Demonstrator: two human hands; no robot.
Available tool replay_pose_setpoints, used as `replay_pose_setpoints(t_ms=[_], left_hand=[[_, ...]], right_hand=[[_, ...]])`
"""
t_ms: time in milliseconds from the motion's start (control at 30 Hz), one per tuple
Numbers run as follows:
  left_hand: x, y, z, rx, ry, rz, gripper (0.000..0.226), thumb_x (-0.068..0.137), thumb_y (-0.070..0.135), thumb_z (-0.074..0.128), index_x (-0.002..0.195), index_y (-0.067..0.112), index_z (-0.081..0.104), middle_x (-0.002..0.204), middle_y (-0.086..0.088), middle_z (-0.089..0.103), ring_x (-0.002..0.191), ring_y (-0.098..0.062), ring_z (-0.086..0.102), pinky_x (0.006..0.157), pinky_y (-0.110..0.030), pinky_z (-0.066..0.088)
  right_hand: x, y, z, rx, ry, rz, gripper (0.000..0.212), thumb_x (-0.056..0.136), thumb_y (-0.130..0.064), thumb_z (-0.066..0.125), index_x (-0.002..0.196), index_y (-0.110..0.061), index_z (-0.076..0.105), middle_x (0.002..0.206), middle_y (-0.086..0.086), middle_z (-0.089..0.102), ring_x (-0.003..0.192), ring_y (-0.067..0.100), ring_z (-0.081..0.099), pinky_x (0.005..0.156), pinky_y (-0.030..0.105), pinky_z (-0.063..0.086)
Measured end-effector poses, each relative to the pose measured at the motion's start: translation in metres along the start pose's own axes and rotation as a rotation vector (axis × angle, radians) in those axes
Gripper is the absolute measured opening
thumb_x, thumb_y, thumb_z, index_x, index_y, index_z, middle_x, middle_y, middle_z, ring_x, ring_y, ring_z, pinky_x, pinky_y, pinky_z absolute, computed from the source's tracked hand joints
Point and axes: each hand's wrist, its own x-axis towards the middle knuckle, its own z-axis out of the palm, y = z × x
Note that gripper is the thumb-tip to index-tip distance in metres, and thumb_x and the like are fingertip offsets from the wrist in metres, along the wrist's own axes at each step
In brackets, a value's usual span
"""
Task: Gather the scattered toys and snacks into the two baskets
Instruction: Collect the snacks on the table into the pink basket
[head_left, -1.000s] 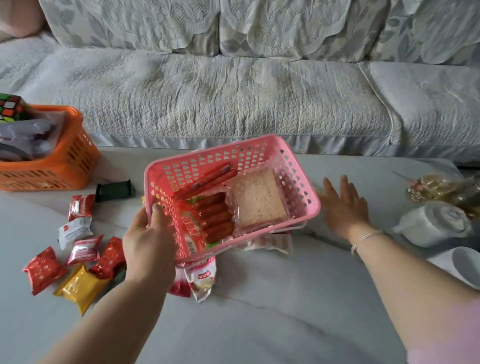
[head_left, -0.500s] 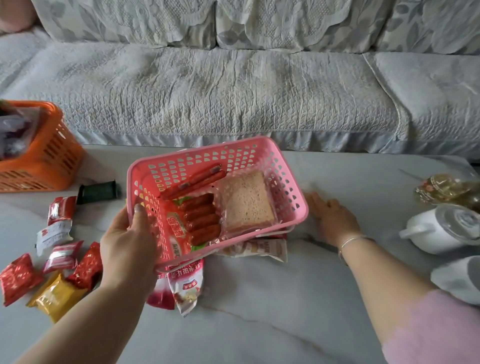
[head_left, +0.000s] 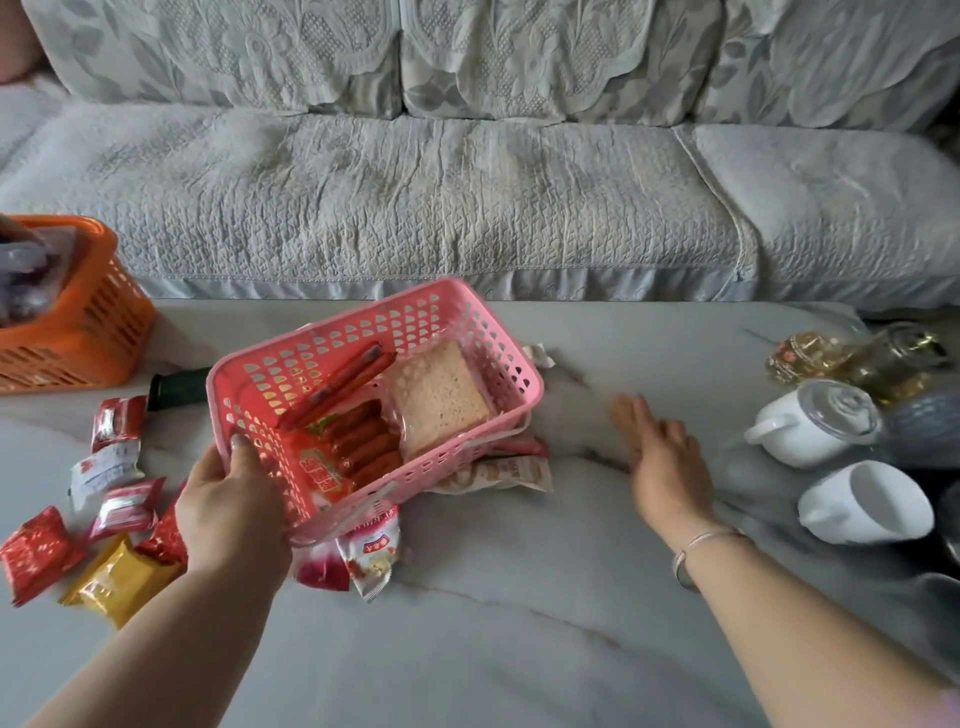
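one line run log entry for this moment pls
left hand grips pink basket rim, basket tilted | inside: sausage pack, bread slice | right hand open, blurred | loose snack packets on table

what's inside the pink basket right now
The pink basket, gripped by the left hand, holds a sausage pack, loose sausage sticks and wrapped bread. Anything beneath those is hidden.

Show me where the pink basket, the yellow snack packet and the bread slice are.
pink basket (head_left: 483, 332): head view, far right wall.
yellow snack packet (head_left: 122, 579): head view, wrapper middle.
bread slice (head_left: 439, 397): head view, slice face.
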Motion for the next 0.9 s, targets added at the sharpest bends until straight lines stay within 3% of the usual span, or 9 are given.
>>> replay_pose_setpoints(t_ms=[167,267,333,433,533,767,833,900], left_hand=[[-0.01,0.006,-0.01,-0.014,-0.009,0.003,0.037,0.103,0.043,0.048,0.136,0.028,0.056,0.101,0.004,0.072,0.083,-0.018,0.074,0.067,-0.036,0.059],[-0.016,0.011,-0.018,-0.007,-0.032,0.029,0.035,0.103,0.043,0.048,0.134,0.028,0.056,0.099,0.003,0.072,0.083,-0.02,0.074,0.067,-0.037,0.059],[-0.019,0.013,-0.024,-0.007,-0.051,0.036,0.037,0.103,0.044,0.048,0.135,0.028,0.056,0.1,0.002,0.073,0.081,-0.021,0.075,0.069,-0.039,0.06],[-0.023,0.016,-0.033,-0.004,-0.082,0.047,0.036,0.103,0.043,0.048,0.136,0.028,0.056,0.103,-0.002,0.074,0.081,-0.024,0.074,0.069,-0.04,0.06],[-0.028,0.018,-0.044,-0.008,-0.104,0.049,0.034,0.104,0.04,0.048,0.135,0.028,0.057,0.105,-0.006,0.074,0.079,-0.028,0.074,0.067,-0.04,0.061],[-0.017,0.009,-0.073,0.01,-0.018,0.125,0.028,0.104,0.036,0.05,0.123,0.022,0.065,0.099,-0.002,0.073,0.081,-0.023,0.07,0.069,-0.033,0.056],[-0.013,0.004,-0.079,-0.001,-0.004,0.113,0.032,0.104,0.038,0.051,0.127,0.022,0.065,0.107,-0.005,0.074,0.087,-0.025,0.071,0.076,-0.037,0.057],[-0.009,0.001,-0.082,-0.012,0.001,0.105,0.032,0.104,0.038,0.051,0.129,0.022,0.064,0.107,-0.006,0.074,0.088,-0.027,0.072,0.078,-0.041,0.058]], right_hand=[[-0.01,-0.038,-0.053,0.237,0.243,-0.1,0.072,0.086,-0.003,0.058,0.149,-0.02,0.029,0.118,0.022,0.05,0.098,0.044,0.05,0.082,0.05,0.044],[-0.024,-0.085,-0.093,0.352,0.335,-0.344,0.073,0.081,0.002,0.063,0.146,-0.017,0.036,0.119,0.02,0.053,0.099,0.041,0.052,0.084,0.05,0.046],[-0.038,-0.12,-0.113,0.352,0.31,-0.564,0.074,0.077,0.007,0.065,0.143,-0.019,0.042,0.121,0.016,0.056,0.1,0.037,0.054,0.085,0.048,0.048],[-0.058,-0.171,-0.127,0.276,0.103,-0.827,0.074,0.076,0.011,0.06,0.138,-0.028,0.049,0.124,0.002,0.058,0.109,0.027,0.052,0.096,0.042,0.042],[-0.074,-0.214,-0.119,0.163,-0.205,-0.942,0.077,0.081,0.011,0.046,0.136,-0.042,0.044,0.122,-0.009,0.054,0.114,0.018,0.044,0.104,0.038,0.03],[-0.094,-0.268,-0.07,-0.046,-0.907,-0.826,0.062,0.085,-0.002,0.039,0.139,-0.033,0.047,0.148,-0.001,0.041,0.135,0.028,0.036,0.112,0.043,0.033],[-0.103,-0.272,-0.066,-0.048,-0.954,-0.805,0.056,0.088,-0.006,0.037,0.138,-0.029,0.05,0.148,-0.001,0.042,0.136,0.027,0.035,0.113,0.041,0.03],[-0.108,-0.271,-0.074,0.084,-0.892,-0.78,0.045,0.092,-0.013,0.038,0.13,-0.027,0.059,0.145,-0.004,0.046,0.138,0.024,0.031,0.117,0.038,0.021]])
